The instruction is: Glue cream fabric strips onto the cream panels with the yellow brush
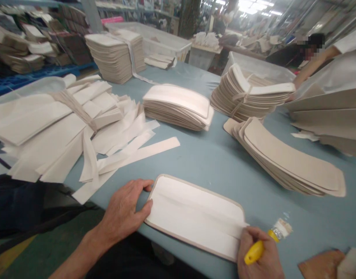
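Observation:
In the head view a white panel with rounded corners and a beige border point(192, 213) lies near the table's front edge. At its left end is my left hand point(127, 211), thumb and fingers apart against the panel's edge. My right hand point(260, 254) is closed at the panel's right end, holding a yellow-handled brush point(255, 252) whose bristles point up and right. A pale strip runs lengthwise along the panel, its right end by my right fingers. Behind the panel sits a stack of similar panels point(178, 100).
Loose pale strips point(137, 155) and a tied bundle point(44, 128) cover the left side of the blue table point(195, 159). Curved beige panels point(294, 155) and a tied stack point(247, 93) are on the right. A taller stack point(114, 56) stands behind. Another person's arm point(317, 66) reaches in.

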A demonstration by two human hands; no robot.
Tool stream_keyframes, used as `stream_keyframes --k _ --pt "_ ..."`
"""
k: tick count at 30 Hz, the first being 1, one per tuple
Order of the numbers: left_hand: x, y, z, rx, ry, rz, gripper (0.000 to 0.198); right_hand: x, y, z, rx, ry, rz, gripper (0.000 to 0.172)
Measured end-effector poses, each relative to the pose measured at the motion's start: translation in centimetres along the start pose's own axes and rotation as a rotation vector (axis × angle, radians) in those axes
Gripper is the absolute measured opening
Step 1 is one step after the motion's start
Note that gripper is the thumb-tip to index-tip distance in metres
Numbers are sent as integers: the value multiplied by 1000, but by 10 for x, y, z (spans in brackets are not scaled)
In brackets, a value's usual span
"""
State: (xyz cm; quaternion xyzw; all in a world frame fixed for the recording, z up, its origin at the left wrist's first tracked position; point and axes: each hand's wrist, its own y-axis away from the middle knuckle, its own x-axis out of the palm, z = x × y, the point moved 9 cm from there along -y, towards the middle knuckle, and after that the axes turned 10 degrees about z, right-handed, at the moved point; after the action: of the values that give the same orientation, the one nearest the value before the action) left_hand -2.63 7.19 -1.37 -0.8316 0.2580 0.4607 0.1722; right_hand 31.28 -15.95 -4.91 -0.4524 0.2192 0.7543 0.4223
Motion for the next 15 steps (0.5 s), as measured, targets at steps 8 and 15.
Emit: stream_keyframes --k 8,15 --pt "-4 -1 -5 106 28 9 21 -4 7 16 20 -105 -29 38" --pt "3 -15 -10 35 18 62 37 -4 7 22 -27 -209 -46 34"
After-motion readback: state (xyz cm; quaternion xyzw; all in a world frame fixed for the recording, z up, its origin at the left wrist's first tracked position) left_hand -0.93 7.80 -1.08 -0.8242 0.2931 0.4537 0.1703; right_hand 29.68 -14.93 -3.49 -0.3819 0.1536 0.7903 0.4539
